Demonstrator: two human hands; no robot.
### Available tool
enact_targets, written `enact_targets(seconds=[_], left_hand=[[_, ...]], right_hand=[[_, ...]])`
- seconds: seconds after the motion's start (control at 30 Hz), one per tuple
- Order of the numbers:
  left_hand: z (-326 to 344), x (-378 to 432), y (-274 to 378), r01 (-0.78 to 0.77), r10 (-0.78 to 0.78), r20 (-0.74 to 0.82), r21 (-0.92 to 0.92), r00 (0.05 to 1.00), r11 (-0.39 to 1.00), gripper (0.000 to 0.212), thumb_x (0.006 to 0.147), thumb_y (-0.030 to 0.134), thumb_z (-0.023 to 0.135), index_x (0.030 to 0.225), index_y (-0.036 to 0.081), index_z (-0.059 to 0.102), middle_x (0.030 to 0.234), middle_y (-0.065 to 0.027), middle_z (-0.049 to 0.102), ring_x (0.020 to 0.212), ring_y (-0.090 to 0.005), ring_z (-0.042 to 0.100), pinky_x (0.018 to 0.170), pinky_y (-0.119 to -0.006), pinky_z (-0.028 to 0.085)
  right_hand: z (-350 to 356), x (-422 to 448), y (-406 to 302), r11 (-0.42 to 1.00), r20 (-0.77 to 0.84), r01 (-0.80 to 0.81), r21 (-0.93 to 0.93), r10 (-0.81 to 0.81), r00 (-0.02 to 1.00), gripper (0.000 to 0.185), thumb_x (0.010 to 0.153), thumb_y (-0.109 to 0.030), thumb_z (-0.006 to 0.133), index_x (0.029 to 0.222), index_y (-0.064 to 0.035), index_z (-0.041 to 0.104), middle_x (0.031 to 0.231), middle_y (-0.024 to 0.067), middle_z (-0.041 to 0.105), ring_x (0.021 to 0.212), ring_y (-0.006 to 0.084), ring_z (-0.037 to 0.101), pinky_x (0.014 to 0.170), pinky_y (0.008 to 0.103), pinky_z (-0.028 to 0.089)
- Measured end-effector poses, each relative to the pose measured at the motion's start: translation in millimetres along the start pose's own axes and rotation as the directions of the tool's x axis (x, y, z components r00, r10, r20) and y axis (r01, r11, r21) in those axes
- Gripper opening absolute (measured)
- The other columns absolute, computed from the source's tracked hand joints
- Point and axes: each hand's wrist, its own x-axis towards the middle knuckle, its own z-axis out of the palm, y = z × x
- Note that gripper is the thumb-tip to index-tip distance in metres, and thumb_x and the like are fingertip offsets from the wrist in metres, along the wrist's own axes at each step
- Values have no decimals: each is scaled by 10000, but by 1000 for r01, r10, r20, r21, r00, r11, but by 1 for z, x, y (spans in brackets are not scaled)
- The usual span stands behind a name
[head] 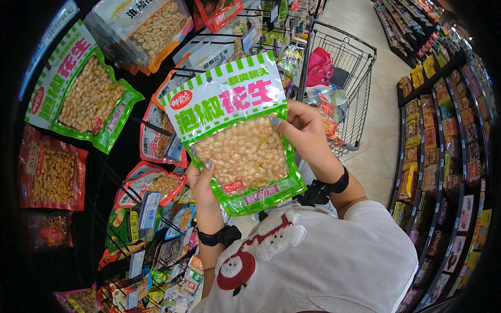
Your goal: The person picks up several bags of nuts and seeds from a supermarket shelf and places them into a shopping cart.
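Observation:
Between both hands I hold a green and white plastic bag of peanuts [242, 152], its clear window showing pale nuts with bits of green pepper. My left hand [202, 184] grips the lower left edge, thumb on the front. At the upper right edge, my right hand [307, 131] pinches the bag with the thumb over the window; the other fingers are mostly behind it. The bag is tilted, its printed front towards me. A matching green and white bag [84, 88] hangs on the rack to the left.
Hanging snack bags [156, 35] and metal display hooks [121, 184] with price tags [150, 210] crowd the left side. Beyond my right hand stands a wire shopping cart [362, 94] holding a pink bag [319, 66] and packaged goods. Stocked shelves [438, 156] line the aisle's right side.

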Motion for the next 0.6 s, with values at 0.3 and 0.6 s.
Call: enact_targets(seconds=[0.3,0.6], left_hand=[[10,-1,2,3,-2,37,-18,999,1000,316,780,193,575,1011,-18,529,971,-74,560,863,-140,509,781,-267,373],[9,-2,-3,-6,6,-7,-27,1000,1000,323,810,156,513,1078,-16,459,1009,-112,538,875,-182,532,766,-298,420]], right_hand=[[0,-4,3,998,-118,-28,-50,22,993,126,774,-14,526,889,29,553,791,8,585,689,32,517,585,175,405],[2,-6,-3,998,-103,-49,49,54,993,109,794,-28,525,882,31,550,825,33,591,730,54,535,631,187,417]])
